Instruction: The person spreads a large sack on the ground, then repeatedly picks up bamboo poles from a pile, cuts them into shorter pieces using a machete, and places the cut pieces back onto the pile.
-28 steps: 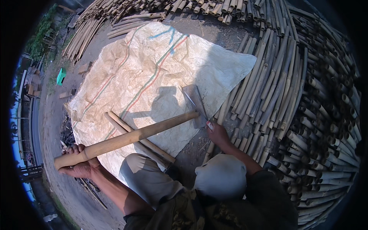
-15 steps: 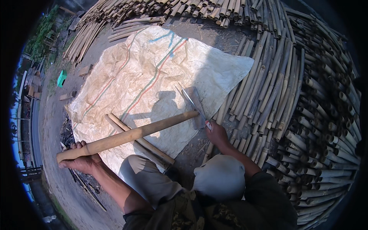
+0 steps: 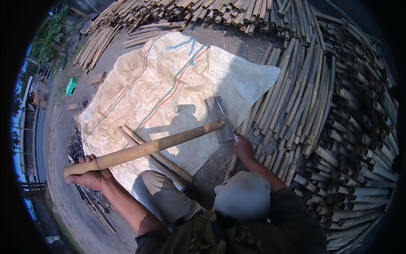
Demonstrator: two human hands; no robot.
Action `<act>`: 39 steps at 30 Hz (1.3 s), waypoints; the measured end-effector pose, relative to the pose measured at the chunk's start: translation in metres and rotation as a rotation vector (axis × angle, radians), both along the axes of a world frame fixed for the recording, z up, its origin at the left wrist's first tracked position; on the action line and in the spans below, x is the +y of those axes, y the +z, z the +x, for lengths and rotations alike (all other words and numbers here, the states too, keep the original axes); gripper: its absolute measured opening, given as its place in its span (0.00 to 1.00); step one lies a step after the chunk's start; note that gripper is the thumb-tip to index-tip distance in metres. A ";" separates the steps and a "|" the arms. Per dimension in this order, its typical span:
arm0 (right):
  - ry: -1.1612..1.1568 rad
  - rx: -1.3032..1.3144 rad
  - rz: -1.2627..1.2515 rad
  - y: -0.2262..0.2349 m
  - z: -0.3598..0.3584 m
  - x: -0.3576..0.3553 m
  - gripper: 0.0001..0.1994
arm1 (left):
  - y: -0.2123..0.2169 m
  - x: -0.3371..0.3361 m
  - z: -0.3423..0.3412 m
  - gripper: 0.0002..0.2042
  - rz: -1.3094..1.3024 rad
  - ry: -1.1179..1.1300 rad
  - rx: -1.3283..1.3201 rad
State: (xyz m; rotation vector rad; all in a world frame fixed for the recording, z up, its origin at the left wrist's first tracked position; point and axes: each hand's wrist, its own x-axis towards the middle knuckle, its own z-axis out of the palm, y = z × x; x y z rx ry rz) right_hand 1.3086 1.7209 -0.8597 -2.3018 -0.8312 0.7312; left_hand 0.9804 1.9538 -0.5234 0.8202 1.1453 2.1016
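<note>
My left hand (image 3: 91, 177) is wrapped around the near-left end of a thick tan bamboo pole (image 3: 148, 148). The pole slants up to the right, its far end over a flat brownish board or block (image 3: 212, 109). In my right hand (image 3: 243, 149) is the handle of a long knife. Its thin bright blade (image 3: 220, 104) points away from me along the board, just past the pole's far end. Whether blade and pole touch, I cannot tell. Two slimmer bamboo pieces (image 3: 169, 166) lie under the pole, near my bent knee.
A large whitish woven sheet (image 3: 127, 80) with coloured stripes spreads over the ground. Bamboo poles (image 3: 292, 93) lie stacked along the right, with more piles (image 3: 237, 12) at the back. A green box-like object (image 3: 71, 86) and bricks or blocks (image 3: 78, 105) sit at left.
The knife blade has swung right and now lies closer along the board, which shows more fully. The pole has shifted slightly right; my left hand keeps its hold.
</note>
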 end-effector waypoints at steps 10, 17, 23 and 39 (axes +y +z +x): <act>0.006 0.066 0.257 0.055 0.008 0.007 0.16 | -0.001 -0.004 -0.037 0.42 0.313 -0.408 -0.010; 0.116 0.076 0.096 0.028 0.003 0.007 0.15 | -0.028 0.006 -0.042 0.42 0.299 -0.361 -0.080; 0.066 0.093 0.096 0.015 0.007 0.004 0.17 | -0.039 0.016 -0.065 0.40 0.342 -0.442 -0.047; 0.165 0.021 -0.122 0.026 -0.008 0.040 0.19 | -0.107 -0.006 0.080 0.40 -0.068 -0.592 0.071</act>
